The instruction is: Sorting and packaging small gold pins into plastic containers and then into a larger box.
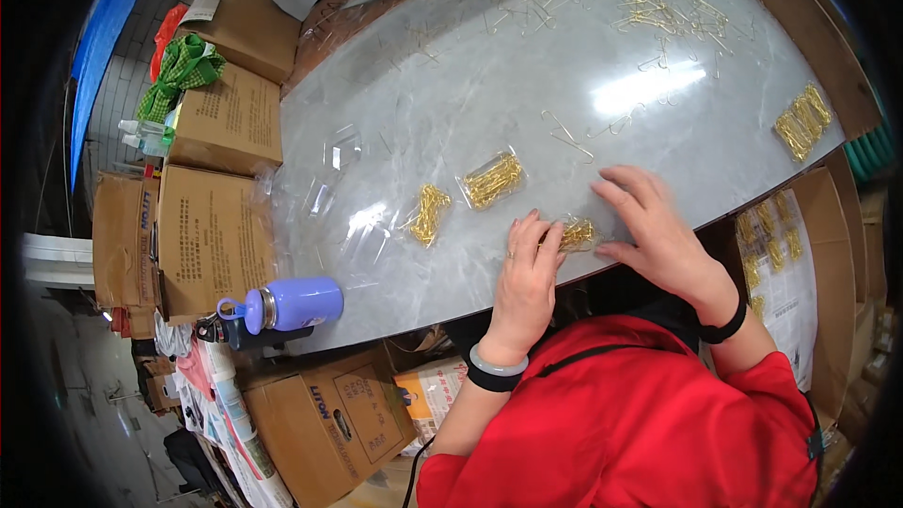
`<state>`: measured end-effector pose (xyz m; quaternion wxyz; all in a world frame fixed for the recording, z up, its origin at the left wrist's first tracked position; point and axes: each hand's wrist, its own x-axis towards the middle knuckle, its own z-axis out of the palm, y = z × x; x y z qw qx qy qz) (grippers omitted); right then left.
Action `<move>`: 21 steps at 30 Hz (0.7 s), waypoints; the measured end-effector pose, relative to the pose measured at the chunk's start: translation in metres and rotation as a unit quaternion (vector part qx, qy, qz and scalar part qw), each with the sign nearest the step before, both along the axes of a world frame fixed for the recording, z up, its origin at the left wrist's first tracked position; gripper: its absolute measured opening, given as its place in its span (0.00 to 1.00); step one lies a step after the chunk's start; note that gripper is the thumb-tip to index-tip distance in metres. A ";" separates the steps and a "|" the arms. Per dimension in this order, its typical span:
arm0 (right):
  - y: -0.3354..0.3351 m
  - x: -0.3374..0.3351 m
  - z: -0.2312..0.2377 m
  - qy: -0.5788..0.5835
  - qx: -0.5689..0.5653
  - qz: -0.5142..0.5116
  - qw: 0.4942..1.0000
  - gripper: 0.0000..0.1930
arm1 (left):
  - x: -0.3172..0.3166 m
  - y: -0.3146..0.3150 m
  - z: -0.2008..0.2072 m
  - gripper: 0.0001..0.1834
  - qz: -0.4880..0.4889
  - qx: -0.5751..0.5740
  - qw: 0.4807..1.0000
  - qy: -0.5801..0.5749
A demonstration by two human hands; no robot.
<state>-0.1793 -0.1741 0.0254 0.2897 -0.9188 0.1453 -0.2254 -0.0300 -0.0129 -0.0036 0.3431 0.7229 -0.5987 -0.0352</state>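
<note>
Head view: a small clear bag of gold hooks (576, 233) is pinned flat near the marble table's (527, 103) near edge, right between both hands. The left hand (527, 273) is laid on its left end, fingers flat and nearly closed together; the right hand (649, 226) is spread open at its right end, gripping nothing. The bag's long axis runs left to right, about equally close to both hands.

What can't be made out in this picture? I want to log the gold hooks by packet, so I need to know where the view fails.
Head view only:
- The packet of gold hooks between the left hand and the right hand: partly covered by fingers.
- The loose gold hooks at the far edge: too small to count.
- The box of filled packets at right: cut off by the grey tabletop.
</note>
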 end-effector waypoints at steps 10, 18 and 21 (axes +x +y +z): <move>-0.016 0.000 -0.009 -0.031 -0.078 -0.017 0.996 0.08 | 0.001 0.000 -0.002 0.28 -0.024 -0.009 0.999 -0.018; 0.010 0.021 -0.015 -0.086 0.048 -0.034 0.995 0.14 | -0.001 0.001 -0.004 0.34 -0.011 0.015 0.999 -0.033; 0.038 0.005 -0.015 -0.098 0.120 -0.044 0.987 0.24 | -0.001 0.000 -0.006 0.33 -0.007 0.028 0.998 -0.060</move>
